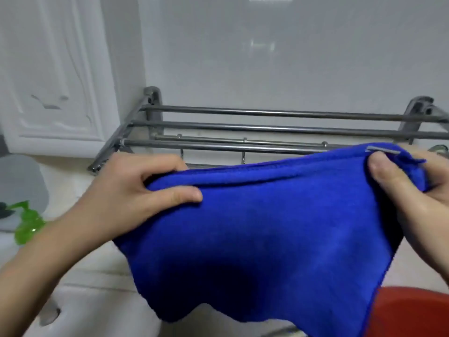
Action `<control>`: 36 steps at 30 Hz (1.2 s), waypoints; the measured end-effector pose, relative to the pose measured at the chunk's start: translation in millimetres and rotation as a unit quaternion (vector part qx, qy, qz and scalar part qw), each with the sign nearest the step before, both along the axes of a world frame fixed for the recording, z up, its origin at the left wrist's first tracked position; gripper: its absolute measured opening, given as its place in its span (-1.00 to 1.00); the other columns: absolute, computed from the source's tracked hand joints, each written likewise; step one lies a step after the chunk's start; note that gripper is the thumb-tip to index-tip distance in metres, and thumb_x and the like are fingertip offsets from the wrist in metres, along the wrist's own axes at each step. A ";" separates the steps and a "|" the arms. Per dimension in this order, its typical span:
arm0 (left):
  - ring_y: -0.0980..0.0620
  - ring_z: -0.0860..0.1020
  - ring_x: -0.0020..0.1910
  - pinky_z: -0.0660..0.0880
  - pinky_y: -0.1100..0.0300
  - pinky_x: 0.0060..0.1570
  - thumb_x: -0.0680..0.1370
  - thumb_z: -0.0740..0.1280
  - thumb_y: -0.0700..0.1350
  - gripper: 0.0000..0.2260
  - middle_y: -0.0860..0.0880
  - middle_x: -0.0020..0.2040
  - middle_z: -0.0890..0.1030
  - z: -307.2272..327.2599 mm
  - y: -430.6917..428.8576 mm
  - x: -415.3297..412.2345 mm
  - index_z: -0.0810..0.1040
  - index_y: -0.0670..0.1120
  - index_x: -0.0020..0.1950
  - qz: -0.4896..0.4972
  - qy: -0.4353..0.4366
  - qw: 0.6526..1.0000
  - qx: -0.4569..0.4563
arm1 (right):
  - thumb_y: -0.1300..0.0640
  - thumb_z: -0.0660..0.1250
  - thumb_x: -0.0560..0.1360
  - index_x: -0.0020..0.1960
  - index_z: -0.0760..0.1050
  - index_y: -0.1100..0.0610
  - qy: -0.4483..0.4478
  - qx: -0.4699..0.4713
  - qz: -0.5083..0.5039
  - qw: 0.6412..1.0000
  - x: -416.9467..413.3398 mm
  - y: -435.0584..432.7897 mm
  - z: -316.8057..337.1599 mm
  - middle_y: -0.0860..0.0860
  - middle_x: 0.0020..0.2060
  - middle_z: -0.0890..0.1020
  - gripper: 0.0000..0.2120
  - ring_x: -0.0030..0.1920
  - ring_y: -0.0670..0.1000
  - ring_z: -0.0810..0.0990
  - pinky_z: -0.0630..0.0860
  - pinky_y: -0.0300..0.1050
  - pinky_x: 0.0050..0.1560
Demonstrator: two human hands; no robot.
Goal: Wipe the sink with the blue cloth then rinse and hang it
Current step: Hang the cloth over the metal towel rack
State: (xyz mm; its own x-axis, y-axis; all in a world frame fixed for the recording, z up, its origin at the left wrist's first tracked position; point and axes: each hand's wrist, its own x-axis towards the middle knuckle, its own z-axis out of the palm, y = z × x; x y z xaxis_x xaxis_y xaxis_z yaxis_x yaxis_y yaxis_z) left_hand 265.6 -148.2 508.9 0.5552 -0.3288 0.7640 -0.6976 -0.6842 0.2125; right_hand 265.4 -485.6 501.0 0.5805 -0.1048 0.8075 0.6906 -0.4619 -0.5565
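Hands — two [136, 190] [410, 190] — grip one blue cloth [267, 227]; rack [243, 127] bars, maybe four.

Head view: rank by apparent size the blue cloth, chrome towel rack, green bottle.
1. Blue microfibre cloth, though nearness to the camera inflates it.
2. Chrome wall-mounted towel rack.
3. Translucent green plastic bottle, partly cut off.

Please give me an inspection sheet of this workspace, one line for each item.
Surface: pale counter below the rack; sink not clearly seen.
Job's things: blue cloth spread out in front of the metal towel rack, not yet over a bar.
Clutter: green bottle at left; red object at lower right.
Grippers: left hand and right hand each pinch a top corner.
Cables: nothing seen.
Surroundings: grey tiled wall.
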 end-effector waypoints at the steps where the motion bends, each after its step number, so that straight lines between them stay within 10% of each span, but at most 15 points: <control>1: 0.30 0.42 -0.40 0.29 0.53 -0.34 0.39 0.41 0.19 -0.76 0.11 -0.28 0.56 15.6 1.4 2.7 0.58 0.03 -0.27 0.007 -0.017 1.000 0.006 | -0.38 0.24 0.49 0.00 0.61 -0.04 -0.020 -0.029 -0.026 0.999 3.7 -2.3 10.1 0.09 -0.22 0.64 -0.56 -0.15 0.11 0.64 0.58 0.13 -0.10; 3: 0.29 0.42 -0.41 0.28 0.52 -0.38 0.36 0.47 0.21 -0.73 0.12 -0.30 0.56 43.9 3.2 13.3 0.57 0.03 -0.25 0.016 -0.018 1.000 0.015 | -0.29 0.24 0.55 -0.03 0.56 0.10 -0.050 -0.078 -0.057 0.994 14.9 -5.4 30.6 0.17 -0.25 0.59 -0.56 -0.20 0.20 0.57 0.52 0.23 -0.14; 9: 0.15 0.39 -0.41 0.24 0.35 -0.42 0.38 0.50 0.22 -0.69 -0.01 -0.40 0.49 93.0 10.2 72.1 0.57 0.01 -0.29 0.014 0.036 0.998 0.058 | 0.00 0.29 0.59 -0.26 0.41 0.20 -0.084 -0.178 -0.115 0.974 56.1 1.7 70.0 0.12 -0.46 0.41 -0.66 -0.38 0.01 0.35 0.29 -0.36 -0.33; 28: 0.15 0.45 -0.17 0.37 0.29 -0.19 0.40 0.42 0.16 -0.79 0.17 -0.15 0.48 58.2 15.9 74.9 0.45 0.17 -0.08 -0.063 -0.049 0.976 0.204 | -0.26 0.51 0.24 -0.06 0.31 -0.19 -0.023 -0.398 -0.073 0.914 60.3 -14.3 57.5 -0.21 -0.19 0.54 -0.54 -0.17 -0.15 0.51 0.47 -0.12 -0.33; 32: 0.09 0.45 -0.11 0.38 0.28 -0.07 0.45 0.49 -0.01 -0.86 0.07 -0.12 0.53 55.5 11.4 75.3 0.63 -0.03 -0.07 -0.083 -0.079 0.975 0.191 | -0.03 0.59 0.36 -0.07 0.40 -0.03 -0.143 -0.398 0.017 0.906 62.1 -9.7 55.2 -0.24 -0.16 0.46 -0.63 -0.17 -0.07 0.46 0.37 -0.21 -0.20; 36: 0.10 0.60 -0.19 0.43 0.36 -0.20 0.48 0.45 -0.05 -0.96 0.15 -0.22 0.64 49.8 16.1 69.5 0.67 0.04 -0.18 -0.109 0.022 0.982 0.152 | 0.14 0.57 0.39 -0.15 0.60 0.00 -0.065 -0.380 0.105 0.917 63.6 -10.6 55.6 -0.11 -0.19 0.65 -0.84 -0.15 -0.01 0.63 0.51 -0.09 -0.13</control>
State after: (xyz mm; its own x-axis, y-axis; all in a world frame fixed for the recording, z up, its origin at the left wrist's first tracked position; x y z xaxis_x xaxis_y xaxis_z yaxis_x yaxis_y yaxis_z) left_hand 335.1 -132.1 558.7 0.4762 -0.6525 0.5895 -0.8292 -0.5563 0.0541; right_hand 329.0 -496.2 556.6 0.4167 0.6201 0.6647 0.8464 -0.5315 -0.0348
